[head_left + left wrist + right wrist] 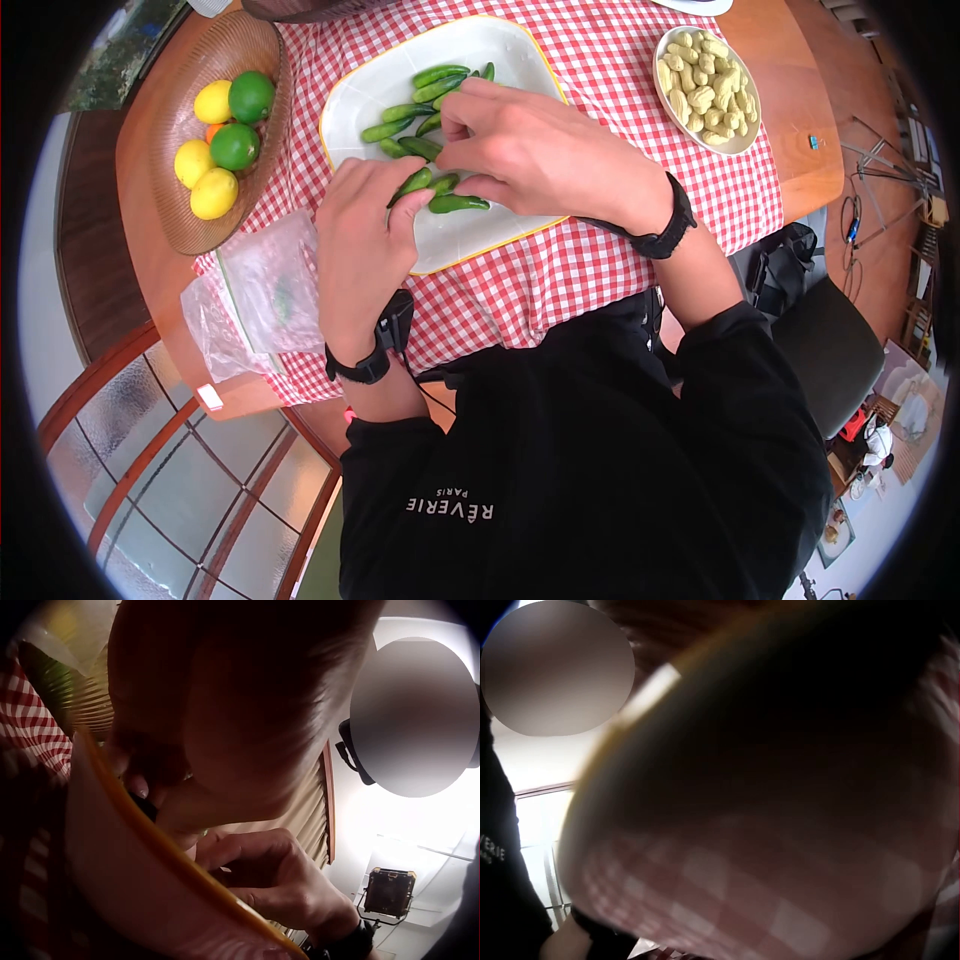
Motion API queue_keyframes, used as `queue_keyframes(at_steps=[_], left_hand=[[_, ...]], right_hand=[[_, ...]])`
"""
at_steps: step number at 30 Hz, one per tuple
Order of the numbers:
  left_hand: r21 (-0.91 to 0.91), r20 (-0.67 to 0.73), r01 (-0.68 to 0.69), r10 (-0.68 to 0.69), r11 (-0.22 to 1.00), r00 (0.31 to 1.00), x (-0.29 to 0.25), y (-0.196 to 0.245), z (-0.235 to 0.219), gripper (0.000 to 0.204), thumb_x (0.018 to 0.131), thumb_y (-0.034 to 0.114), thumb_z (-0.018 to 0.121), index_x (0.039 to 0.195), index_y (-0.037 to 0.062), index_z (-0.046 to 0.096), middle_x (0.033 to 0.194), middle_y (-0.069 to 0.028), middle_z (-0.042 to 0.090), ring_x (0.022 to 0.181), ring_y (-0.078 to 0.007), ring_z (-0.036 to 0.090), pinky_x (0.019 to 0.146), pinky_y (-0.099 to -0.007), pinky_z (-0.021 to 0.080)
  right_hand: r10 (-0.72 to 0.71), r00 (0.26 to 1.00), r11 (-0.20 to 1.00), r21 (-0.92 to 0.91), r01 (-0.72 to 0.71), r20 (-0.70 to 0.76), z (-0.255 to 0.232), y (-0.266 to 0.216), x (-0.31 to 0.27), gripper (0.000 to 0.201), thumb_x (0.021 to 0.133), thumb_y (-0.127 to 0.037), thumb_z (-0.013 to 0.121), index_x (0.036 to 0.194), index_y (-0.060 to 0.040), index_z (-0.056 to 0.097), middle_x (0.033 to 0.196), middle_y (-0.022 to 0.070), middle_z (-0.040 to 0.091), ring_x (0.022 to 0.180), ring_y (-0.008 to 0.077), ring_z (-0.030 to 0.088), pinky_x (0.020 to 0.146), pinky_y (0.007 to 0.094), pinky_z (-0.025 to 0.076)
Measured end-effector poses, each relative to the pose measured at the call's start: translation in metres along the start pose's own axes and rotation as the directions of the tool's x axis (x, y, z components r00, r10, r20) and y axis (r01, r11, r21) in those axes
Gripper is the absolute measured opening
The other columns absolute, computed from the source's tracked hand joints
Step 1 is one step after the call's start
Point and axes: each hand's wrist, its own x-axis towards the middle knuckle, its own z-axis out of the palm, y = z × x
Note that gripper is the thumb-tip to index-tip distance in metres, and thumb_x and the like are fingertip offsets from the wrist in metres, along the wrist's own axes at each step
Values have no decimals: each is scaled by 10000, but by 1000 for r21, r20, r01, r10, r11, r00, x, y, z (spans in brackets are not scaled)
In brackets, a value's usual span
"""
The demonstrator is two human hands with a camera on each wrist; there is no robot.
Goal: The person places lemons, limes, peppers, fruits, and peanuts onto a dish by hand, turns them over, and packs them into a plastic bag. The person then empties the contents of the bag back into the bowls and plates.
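Observation:
Several green peppers [392, 130] lie on a white tray [490, 45] with a yellow rim. The left hand [365, 235] reaches over the tray's near left edge, its thumb and fingers curled round a green pepper [415, 183]. Over the middle of the tray, the right hand [540, 150] is bent above the peppers, thumb beside one pepper [458, 203]; its fingertips are partly hidden, so a grip cannot be made out. In the left wrist view the left hand [225, 712] is dark and close, with the right hand [277, 877] beyond the tray rim [180, 862].
A ribbed basket [170, 130] with lemons and green citrus stands at the left, clear plastic bags [265, 290] nearer the body. An oval bowl of peanuts [708, 90] is at the right. A red-checked cloth [620, 60] lies under the tray.

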Motion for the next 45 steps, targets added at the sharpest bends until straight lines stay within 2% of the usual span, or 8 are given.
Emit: queue_keyframes(at_steps=[9, 16, 18, 22, 31, 40, 42, 45], left_hand=[[-129, -127, 94, -111, 987, 986, -4, 10, -3, 330, 824, 119, 903, 1097, 32, 741, 877, -98, 759, 618, -163, 685, 569, -295, 528], [-161, -110, 122, -141, 979, 984, -7, 11, 5, 307, 804, 122, 920, 1016, 32, 718, 856, -82, 758, 601, -143, 676, 561, -292, 517], [-247, -260, 0, -66, 969, 963, -4, 9, 9, 277, 808, 102, 912, 989, 41, 711, 821, -55, 738, 575, -138, 637, 546, -286, 492], [-166, -195, 47, -79, 985, 978, -4, 6, 3, 251, 819, 62, 891, 994, 42, 712, 815, -42, 719, 583, -133, 605, 552, -278, 475], [-104, -307, -93, 57, 990, 950, 0, 4, 2, 238, 850, -33, 814, 1075, 33, 780, 839, -64, 715, 632, -145, 621, 573, -280, 468], [-161, -332, 21, -74, 987, 940, -7, 4, 3, 87, 864, 18, 840, 932, 5, 787, 731, -79, 718, 583, -155, 642, 569, -278, 481], [-151, -267, 34, -74, 988, 961, -5, 8, 0, 66, 914, 11, 819, 955, -32, 792, 739, -42, 727, 661, -74, 645, 625, -233, 498], [-120, -260, 26, -57, 992, 964, -3, 8, 0, 57, 912, 6, 820, 924, -37, 785, 737, -37, 725, 665, -71, 647, 624, -220, 490]], right_hand=[[-89, 988, 996, 18, 92, -128, -3, -2, 6, 297, 821, -167, 827, 1073, -30, 749, 947, 96, 699, 951, 300, 670, 840, 423, 568], [-143, 969, 983, 88, 163, -200, -6, -1, 6, 296, 829, -135, 821, 1105, -45, 765, 901, 89, 713, 844, 307, 675, 758, 417, 573], [-136, 971, 984, 90, 156, -198, -8, -2, 5, 276, 836, -122, 816, 1095, -42, 767, 911, 88, 717, 851, 303, 680, 759, 413, 575], [-137, 971, 985, 74, 154, -196, -7, 4, 6, 205, 861, -88, 800, 1058, -34, 774, 938, 90, 734, 877, 301, 696, 785, 412, 584], [-44, 980, 993, 103, 64, -194, -10, 16, 5, 234, 877, -138, 788, 1093, -49, 768, 955, 151, 748, 891, 357, 725, 809, 441, 580], [-61, 973, 986, 141, 94, -225, -14, 10, 5, 179, 890, -152, 788, 1042, -58, 777, 905, 125, 746, 808, 339, 731, 746, 422, 581], [-71, 970, 987, 126, 102, -233, -12, 12, 5, 172, 891, -148, 787, 1035, -56, 776, 899, 128, 741, 808, 339, 728, 746, 424, 580], [-76, 966, 990, 98, 103, -246, -12, 14, 6, 156, 892, -137, 782, 1023, -53, 776, 891, 129, 732, 814, 342, 722, 749, 428, 578]])
